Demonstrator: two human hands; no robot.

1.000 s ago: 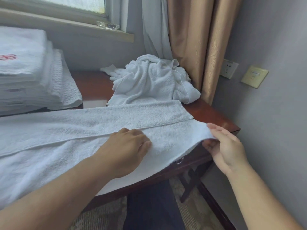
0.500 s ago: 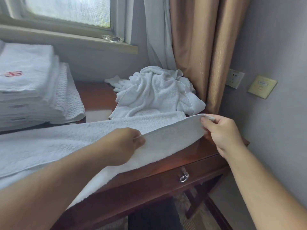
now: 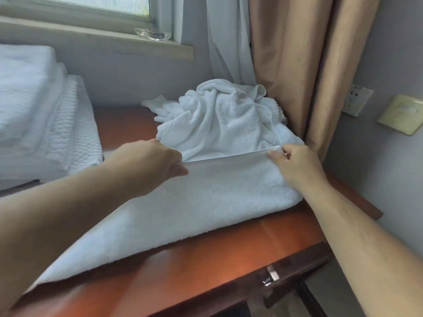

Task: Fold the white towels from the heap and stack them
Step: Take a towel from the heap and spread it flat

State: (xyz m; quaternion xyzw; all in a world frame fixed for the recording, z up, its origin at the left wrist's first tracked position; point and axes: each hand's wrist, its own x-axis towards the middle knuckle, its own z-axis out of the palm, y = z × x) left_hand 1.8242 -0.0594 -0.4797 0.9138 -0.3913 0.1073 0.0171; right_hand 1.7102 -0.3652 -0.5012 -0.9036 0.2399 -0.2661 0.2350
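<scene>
A long white towel (image 3: 206, 202) lies folded lengthwise across the wooden table (image 3: 206, 266). My left hand (image 3: 158, 161) pinches its far edge near the middle. My right hand (image 3: 295, 165) pinches the same edge at the right end, by the curtain. Just behind that edge sits the crumpled heap of white towels (image 3: 224, 120). A stack of folded white towels (image 3: 34, 115) stands at the far left of the table.
Beige and white curtains (image 3: 297, 65) hang right behind the heap. A glass dish (image 3: 152, 34) sits on the window sill. The wall at right carries a socket (image 3: 357, 99) and a switch plate (image 3: 402, 114). A drawer handle (image 3: 271, 277) sticks out below the table's front edge.
Both hands have carried the towel's near edge up and over to the far side, so the towel now lies doubled. The front strip of the table is now uncovered.
</scene>
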